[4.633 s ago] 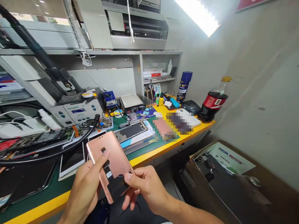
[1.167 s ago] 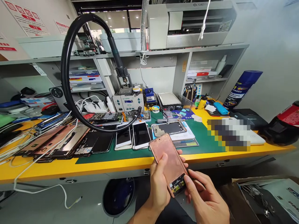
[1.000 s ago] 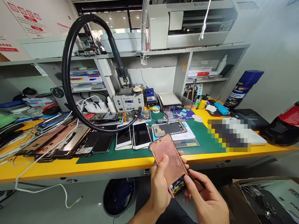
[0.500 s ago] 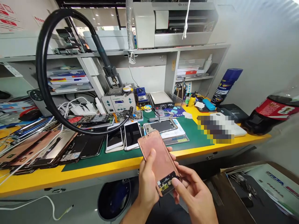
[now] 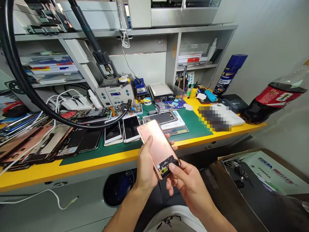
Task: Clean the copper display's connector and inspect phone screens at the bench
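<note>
A phone screen assembly (image 5: 156, 141), its copper-coloured back facing up, is held in front of the bench's edge. A black flex board with a small yellow-green patch covers its lower end. My left hand (image 5: 147, 164) wraps round it from the left, thumb flat on the copper face and fingertips showing past the far edge. At the lower right corner, my right hand (image 5: 184, 177) pinches it, thumb on the black strip and fingers beneath. Behind it on the green mat (image 5: 195, 120) lies a dark phone screen (image 5: 161, 120) on a white box.
Several phone screens (image 5: 36, 145) lie in rows at left, beside two white phones (image 5: 131, 128). A thick black hose (image 5: 14, 64) arcs over them from the hot-air station (image 5: 116, 93). A cola bottle (image 5: 275, 96) and blue spray can (image 5: 229, 75) stand right. Below right is an open cardboard box (image 5: 241, 199).
The view has tilted downward, so the bench sits higher in the picture. Both hands keep their hold on the screen assembly, whose copper back now catches more light.
</note>
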`<state>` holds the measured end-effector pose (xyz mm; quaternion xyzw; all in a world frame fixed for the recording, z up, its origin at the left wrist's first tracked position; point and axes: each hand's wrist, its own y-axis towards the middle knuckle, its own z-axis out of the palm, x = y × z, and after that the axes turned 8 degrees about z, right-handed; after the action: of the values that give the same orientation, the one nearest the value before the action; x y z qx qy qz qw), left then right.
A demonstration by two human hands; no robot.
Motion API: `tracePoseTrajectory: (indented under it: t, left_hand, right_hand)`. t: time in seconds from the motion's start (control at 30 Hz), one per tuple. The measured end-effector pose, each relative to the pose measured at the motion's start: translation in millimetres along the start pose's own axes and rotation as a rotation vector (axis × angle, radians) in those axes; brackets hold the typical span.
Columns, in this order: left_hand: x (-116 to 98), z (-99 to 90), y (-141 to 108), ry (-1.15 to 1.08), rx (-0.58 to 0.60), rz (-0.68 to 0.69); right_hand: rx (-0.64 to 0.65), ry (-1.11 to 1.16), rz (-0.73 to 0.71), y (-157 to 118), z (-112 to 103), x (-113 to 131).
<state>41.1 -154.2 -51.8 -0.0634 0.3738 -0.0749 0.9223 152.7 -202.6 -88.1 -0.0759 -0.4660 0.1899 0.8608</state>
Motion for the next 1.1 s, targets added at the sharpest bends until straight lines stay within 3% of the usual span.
tracePoseTrajectory:
  t: [0.3, 0.47, 0.63, 0.8, 0.87, 1.0, 1.1]
  left_hand:
    - [-4.2, 0.0, -4.9, -0.015, 0.048, 0.012]
    - [-12.9, 3.1, -8.7, -0.079, 0.109, 0.148]
    - [-11.6, 6.2, -6.2, 0.095, 0.116, 0.24]
    - [-5.6, 8.4, 1.1, 0.243, 0.099, 0.331]
    - [-3.9, 7.7, 7.0, 0.195, 0.105, 0.3]
    - [-5.5, 8.0, 18.2, 0.109, 0.235, 0.142]
    - [-10.6, 12.3, 20.7, 0.164, 0.244, 0.111]
  right_hand:
    - [0.064, 0.093, 0.085, -3.5, 1.5, 6.4]
    - [0.161, 0.38, 0.233, 0.5, -8.0, 14.2]
    - [0.379, 0.76, 0.427, 6.3, -20.3, 15.6]
    - [0.369, 0.848, 0.407, 5.7, -30.7, -0.5]
    - [0.339, 0.873, 0.381, 4.5, -35.1, -14.3]
    - [0.209, 0.795, 0.302, 5.0, -39.7, -39.4]
    - [0.279, 0.654, 0.372, 8.1, -34.1, -39.7]
